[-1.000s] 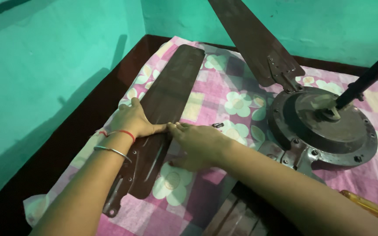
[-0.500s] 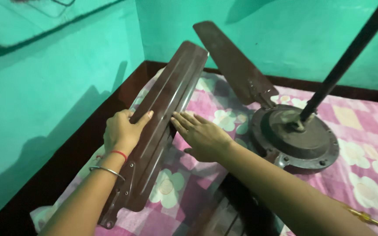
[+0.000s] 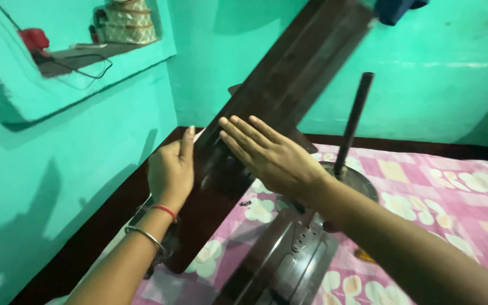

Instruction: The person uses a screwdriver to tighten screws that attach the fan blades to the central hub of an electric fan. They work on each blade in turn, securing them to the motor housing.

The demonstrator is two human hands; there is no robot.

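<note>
- My left hand [image 3: 171,169] grips the left edge of a long brown fan blade [image 3: 266,107]; the fingers [image 3: 187,141] are clamped on that edge, thumb side up along it.
- My right hand [image 3: 272,158] lies flat against the face of the blade, fingers [image 3: 238,133] straight and spread, released, closing on nothing.
- The blade stands tilted steeply. Its lower end is down near the left edge of the bed [image 3: 458,186], and its upper end rises to the top of the view in front of the green wall [image 3: 436,73].
- On my left wrist sit a red thread [image 3: 165,210] and a thin metal bangle [image 3: 145,236].
- The bed carries a pink checked sheet with pale flowers.
- The fan motor [image 3: 362,183] rests on the sheet just behind my right wrist, and its dark rod [image 3: 353,121] stands up from it, leaning slightly right.
- A second blade [image 3: 295,262] lies flat on the sheet under my right forearm, its metal bracket with holes pointing toward the motor.
- A small dark screw [image 3: 245,203] lies on the sheet between the two blades.
- A niche [image 3: 86,53] in the left wall holds a red thing, a cable and a patterned container.
</note>
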